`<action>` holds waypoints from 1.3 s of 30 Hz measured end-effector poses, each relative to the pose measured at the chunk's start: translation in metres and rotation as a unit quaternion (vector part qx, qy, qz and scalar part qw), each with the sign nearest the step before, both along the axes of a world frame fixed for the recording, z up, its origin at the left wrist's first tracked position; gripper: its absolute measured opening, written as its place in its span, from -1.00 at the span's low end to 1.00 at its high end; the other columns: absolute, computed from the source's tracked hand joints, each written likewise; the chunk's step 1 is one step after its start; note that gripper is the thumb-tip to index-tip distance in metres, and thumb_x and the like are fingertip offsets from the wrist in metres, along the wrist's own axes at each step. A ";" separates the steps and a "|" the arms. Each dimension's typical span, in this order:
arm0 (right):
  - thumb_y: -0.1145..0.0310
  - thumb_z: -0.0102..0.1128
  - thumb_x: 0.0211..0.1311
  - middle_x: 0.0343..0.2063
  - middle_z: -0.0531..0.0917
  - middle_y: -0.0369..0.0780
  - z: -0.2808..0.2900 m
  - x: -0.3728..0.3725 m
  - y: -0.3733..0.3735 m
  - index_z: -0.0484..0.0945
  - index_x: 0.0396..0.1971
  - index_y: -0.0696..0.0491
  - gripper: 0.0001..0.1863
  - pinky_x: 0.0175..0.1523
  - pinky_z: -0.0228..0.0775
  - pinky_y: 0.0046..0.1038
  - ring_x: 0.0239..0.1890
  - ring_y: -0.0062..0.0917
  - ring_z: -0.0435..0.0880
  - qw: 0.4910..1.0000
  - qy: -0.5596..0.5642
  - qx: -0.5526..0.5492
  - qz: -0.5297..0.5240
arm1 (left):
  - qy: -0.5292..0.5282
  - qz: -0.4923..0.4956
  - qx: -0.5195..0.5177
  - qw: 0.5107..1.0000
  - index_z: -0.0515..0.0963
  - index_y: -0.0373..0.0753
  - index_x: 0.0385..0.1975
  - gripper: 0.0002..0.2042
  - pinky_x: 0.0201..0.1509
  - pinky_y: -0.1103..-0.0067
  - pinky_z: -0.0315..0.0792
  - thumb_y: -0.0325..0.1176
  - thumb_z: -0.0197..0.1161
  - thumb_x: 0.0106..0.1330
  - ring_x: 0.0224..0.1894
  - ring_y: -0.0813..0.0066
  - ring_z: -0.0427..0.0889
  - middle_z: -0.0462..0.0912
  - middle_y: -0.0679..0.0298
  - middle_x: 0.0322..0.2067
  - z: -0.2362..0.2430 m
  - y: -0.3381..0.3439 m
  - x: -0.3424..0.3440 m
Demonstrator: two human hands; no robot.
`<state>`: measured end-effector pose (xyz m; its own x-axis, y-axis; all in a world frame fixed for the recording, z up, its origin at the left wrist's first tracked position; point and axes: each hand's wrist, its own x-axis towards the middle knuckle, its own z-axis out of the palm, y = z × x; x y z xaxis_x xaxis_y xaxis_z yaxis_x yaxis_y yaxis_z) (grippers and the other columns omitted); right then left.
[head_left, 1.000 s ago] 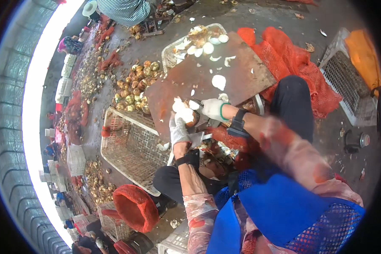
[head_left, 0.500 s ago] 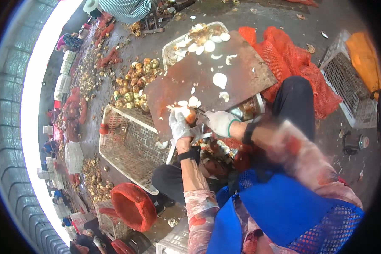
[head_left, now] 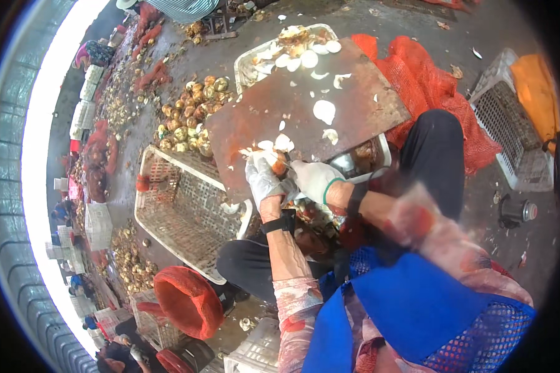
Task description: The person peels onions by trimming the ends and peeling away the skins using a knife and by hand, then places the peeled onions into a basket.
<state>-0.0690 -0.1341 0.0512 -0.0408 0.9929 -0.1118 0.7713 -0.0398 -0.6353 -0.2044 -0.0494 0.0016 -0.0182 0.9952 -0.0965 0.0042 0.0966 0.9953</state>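
Note:
My left hand [head_left: 261, 178], in a pale glove, is closed around a round bulb [head_left: 279, 166] with brown skin, over the near edge of a brown board [head_left: 255, 118]. Against the bulb's right side works my right hand [head_left: 317, 179], gloved in white with a green cuff. Its fingers are closed on what looks like a small knife, mostly hidden by the hand. White pieces [head_left: 284, 143] lie on the board just beyond my left hand. A larger white piece [head_left: 324, 112] rests farther up the board, among scattered scraps.
White peeled pieces fill a crate [head_left: 246, 67] beyond the board. Brown bulbs [head_left: 190, 112] are heaped on the floor at left, above a pale plastic crate [head_left: 168, 239]. Red netting [head_left: 417, 81] lies at right, near another crate [head_left: 510, 118]. A red-rimmed bucket [head_left: 186, 301] stands lower left.
My right hand has shifted slightly left, closer to my left hand and the bulb. The whole view has turned a little; the bulb stays in my left hand.

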 end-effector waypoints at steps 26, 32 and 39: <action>0.37 0.13 0.04 -0.45 0.72 -0.13 -0.056 -0.003 0.004 0.74 -0.47 0.05 -0.80 -0.19 0.55 -0.37 -0.34 -0.29 0.72 0.939 -0.255 0.078 0.219 | 0.099 -0.077 -0.043 0.991 0.55 -0.39 -0.18 -0.75 -0.36 0.54 0.44 -0.30 0.11 0.35 -0.39 0.53 0.56 0.65 0.26 -0.38 0.054 -0.001 -0.009; 0.32 0.06 0.15 -0.27 0.70 -0.02 -0.027 0.014 0.000 0.70 -0.29 0.11 -0.73 -0.11 0.54 -0.25 -0.24 -0.17 0.71 0.998 0.014 -0.045 0.033 | 0.563 -0.193 0.231 0.769 0.50 -0.34 -0.15 -0.78 -0.16 0.41 0.50 -0.45 0.15 0.23 -0.27 0.20 0.62 0.62 0.11 -0.27 0.051 0.007 0.014; 0.11 0.09 0.18 -0.24 0.67 0.05 0.039 0.054 0.033 0.49 -0.04 0.18 -0.52 -0.04 0.47 -0.23 -0.13 -0.12 0.66 0.953 0.275 -0.108 -0.063 | 0.472 -0.240 0.356 0.770 0.51 -0.27 -0.17 -0.77 -0.02 0.43 0.46 -0.38 0.20 0.18 -0.19 0.14 0.57 0.58 0.07 -0.34 0.049 0.007 0.009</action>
<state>-0.0153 -0.1009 0.0904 -0.0337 0.9501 -0.3100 0.3043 -0.2857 -0.9087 -0.1956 -0.0424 0.0504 0.6397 0.7046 0.3070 0.6244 -0.7094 0.3269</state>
